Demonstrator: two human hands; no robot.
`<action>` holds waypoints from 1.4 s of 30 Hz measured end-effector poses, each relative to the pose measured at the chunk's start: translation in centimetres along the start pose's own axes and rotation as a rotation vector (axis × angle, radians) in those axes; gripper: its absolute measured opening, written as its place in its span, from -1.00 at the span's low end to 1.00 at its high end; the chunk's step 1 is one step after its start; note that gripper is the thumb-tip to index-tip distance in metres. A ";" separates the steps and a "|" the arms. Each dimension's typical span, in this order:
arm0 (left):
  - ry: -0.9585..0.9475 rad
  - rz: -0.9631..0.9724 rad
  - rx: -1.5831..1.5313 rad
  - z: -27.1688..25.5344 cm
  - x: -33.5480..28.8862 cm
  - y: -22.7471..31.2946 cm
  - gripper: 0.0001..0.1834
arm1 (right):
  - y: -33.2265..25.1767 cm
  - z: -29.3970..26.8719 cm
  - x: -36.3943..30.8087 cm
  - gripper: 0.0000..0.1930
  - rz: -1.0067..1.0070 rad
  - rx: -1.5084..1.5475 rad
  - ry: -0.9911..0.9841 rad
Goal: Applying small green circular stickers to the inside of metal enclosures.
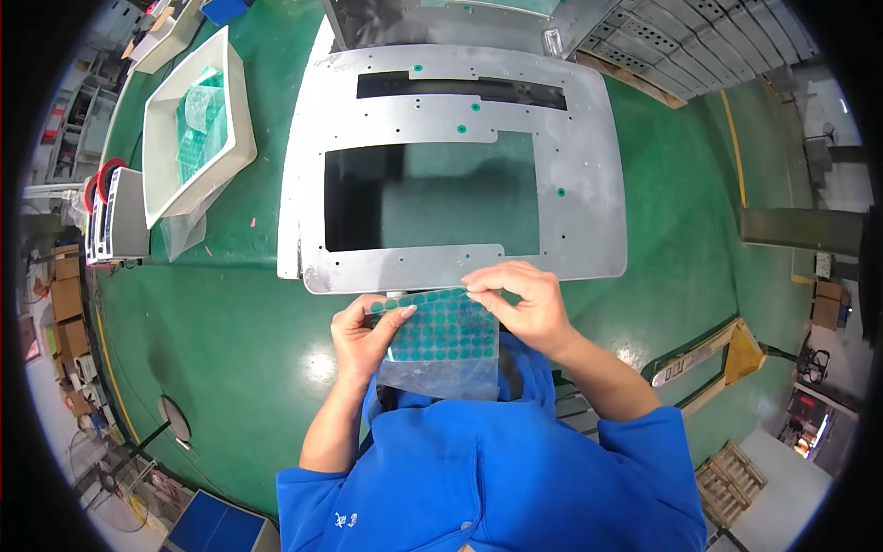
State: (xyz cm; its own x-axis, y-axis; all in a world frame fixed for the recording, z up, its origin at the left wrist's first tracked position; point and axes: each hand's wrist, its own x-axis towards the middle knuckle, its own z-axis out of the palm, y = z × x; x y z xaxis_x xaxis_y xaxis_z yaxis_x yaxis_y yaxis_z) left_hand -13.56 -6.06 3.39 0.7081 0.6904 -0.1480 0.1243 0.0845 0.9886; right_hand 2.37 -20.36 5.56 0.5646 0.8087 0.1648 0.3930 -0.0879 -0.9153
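Note:
A clear-backed sheet of round green stickers [444, 333] is held in front of my body, just below the near edge of a large grey metal panel [581, 129]. My left hand [366, 339] grips its left edge, thumb on top. At the upper right corner of the sheet, my right hand [526, 306] pinches with thumb and index finger; whether a single dot has lifted there is too small to tell. The panel has a wide rectangular opening, a narrow slot and many small holes. Several green dots [561, 191] sit on its face.
A white bin [241, 120] of green sticker sheets stands at the left, beside boxes with red rolls [112, 175]. Stacked metal parts [699, 46] lie at the far right. A yellow-ended frame [741, 354] is on the floor at right; a round-topped stand [175, 419] is at lower left.

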 end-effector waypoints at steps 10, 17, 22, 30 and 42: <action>-0.007 -0.174 -0.052 -2.4 -0.1 -1.6 -0.89 | 3.6 1.4 0.7 -0.94 0.367 -0.057 0.136; -0.015 -0.205 -0.081 -3.5 -0.6 -2.0 -0.86 | 3.5 1.6 1.5 -0.94 0.326 -0.355 0.021; -0.017 -0.200 -0.110 -3.3 -0.7 -2.1 -0.87 | 3.5 1.8 1.6 -0.94 0.337 -0.392 0.025; -0.015 -0.203 -0.118 -2.9 -0.6 -2.2 -0.87 | 3.3 2.0 1.9 -0.95 0.377 -0.413 0.025; -0.005 -0.208 -0.142 -2.7 -0.5 -2.2 -0.86 | 3.3 1.4 2.4 -0.89 0.402 -0.321 0.023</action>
State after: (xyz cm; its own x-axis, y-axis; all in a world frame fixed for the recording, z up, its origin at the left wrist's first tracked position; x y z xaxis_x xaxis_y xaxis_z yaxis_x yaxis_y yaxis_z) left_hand -16.09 -4.62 1.31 0.6806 0.6444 -0.3486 0.1694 0.3246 0.9306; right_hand 4.00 -17.92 2.39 0.7315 0.6614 -0.1657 0.3424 -0.5665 -0.7496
